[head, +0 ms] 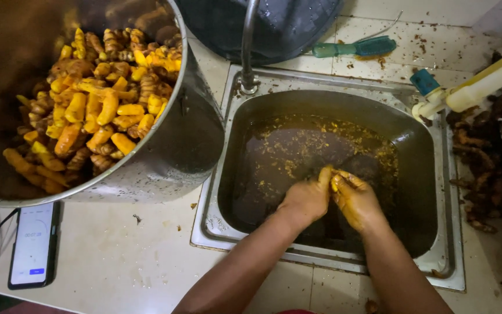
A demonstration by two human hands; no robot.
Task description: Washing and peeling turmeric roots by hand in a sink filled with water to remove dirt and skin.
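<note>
Both my hands are down in a steel sink (344, 87) filled with murky brown water (297, 151) with yellow flecks floating on it. My left hand (306, 197) and my right hand (352, 197) are stained yellow and press together, fingertips meeting at the water's surface. Whether anything is pinched between them cannot be made out. To the left stands a large steel pot (175, 139) heaped with peeled yellow-orange turmeric roots (94, 104).
A tap pipe (248, 46) rises behind the sink. A green brush (355, 47) lies on the tiled counter at the back. A white pipe with a blue cap (472, 87) crosses the right. Dark unpeeled roots (477, 168) lie at right. A phone (33, 244) lies front left.
</note>
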